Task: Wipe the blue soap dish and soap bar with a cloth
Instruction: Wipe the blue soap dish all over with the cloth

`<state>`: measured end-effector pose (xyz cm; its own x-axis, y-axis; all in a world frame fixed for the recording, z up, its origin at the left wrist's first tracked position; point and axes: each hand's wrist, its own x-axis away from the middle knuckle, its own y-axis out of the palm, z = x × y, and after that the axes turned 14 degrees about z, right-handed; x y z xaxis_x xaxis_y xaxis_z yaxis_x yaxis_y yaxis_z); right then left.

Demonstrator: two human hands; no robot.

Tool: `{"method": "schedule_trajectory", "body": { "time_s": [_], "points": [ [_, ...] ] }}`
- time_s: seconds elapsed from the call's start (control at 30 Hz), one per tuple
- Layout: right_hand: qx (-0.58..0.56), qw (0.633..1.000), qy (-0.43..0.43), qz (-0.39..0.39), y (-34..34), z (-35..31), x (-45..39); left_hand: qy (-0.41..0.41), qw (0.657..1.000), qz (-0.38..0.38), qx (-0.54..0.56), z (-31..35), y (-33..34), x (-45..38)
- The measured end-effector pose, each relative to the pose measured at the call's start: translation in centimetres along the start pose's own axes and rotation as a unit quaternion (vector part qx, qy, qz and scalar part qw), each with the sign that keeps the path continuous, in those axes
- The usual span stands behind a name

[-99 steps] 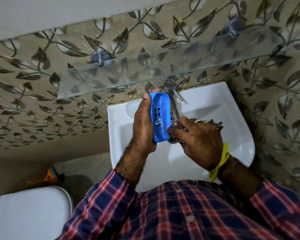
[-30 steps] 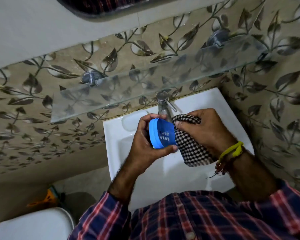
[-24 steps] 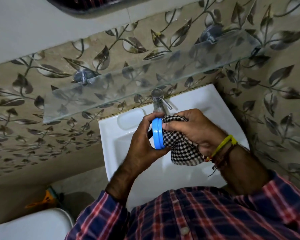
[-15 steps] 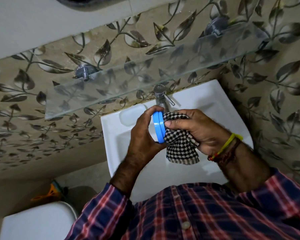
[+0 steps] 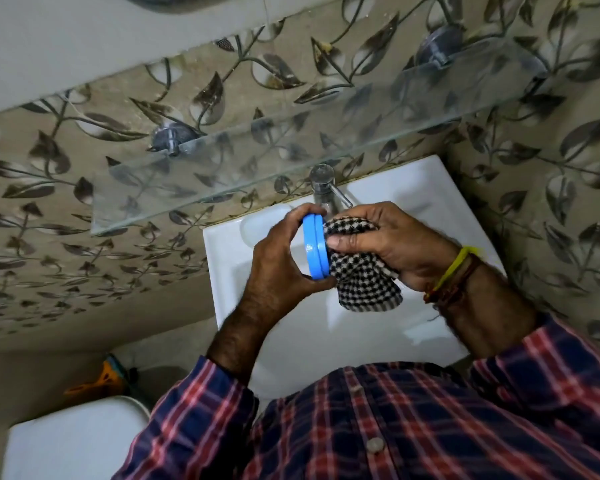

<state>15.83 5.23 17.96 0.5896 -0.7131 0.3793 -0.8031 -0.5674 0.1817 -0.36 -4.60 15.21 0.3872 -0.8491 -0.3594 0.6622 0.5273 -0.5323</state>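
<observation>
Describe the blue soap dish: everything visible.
The blue soap dish looks like smooth plastic, oval, seen edge-on with a seam line along its rim. The left hand grips it above the white sink. The checked cloth, held by the right hand, presses against its right face.

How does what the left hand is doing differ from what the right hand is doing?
The left hand grips the blue soap dish on edge, while the right hand holds the checked cloth bunched against it. The right wrist wears bands; the left is bare. Both work above the white sink.
</observation>
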Motion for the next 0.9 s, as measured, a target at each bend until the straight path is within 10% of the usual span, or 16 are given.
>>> {"method": "schedule_trajectory", "body": {
  "time_s": [0.33, 0.67, 0.9],
  "points": [
    [0.093, 0.986, -0.133, -0.038, 0.0, 0.1, -0.4, 0.082, 0.995, -0.005, -0.052, -0.4, -1.4, -2.2],
    [0.356, 0.883, -0.304, 0.031, -1.4, 0.8, -0.2, 0.006, 0.996, -0.009, 0.087, -1.4, -1.8, -3.1],
    [0.181, 0.895, -0.320, 0.255, 0.0, -0.1, 2.0, -0.361, 0.808, 0.025, 0.466, 0.4, 0.2, -1.1]
  ]
}}
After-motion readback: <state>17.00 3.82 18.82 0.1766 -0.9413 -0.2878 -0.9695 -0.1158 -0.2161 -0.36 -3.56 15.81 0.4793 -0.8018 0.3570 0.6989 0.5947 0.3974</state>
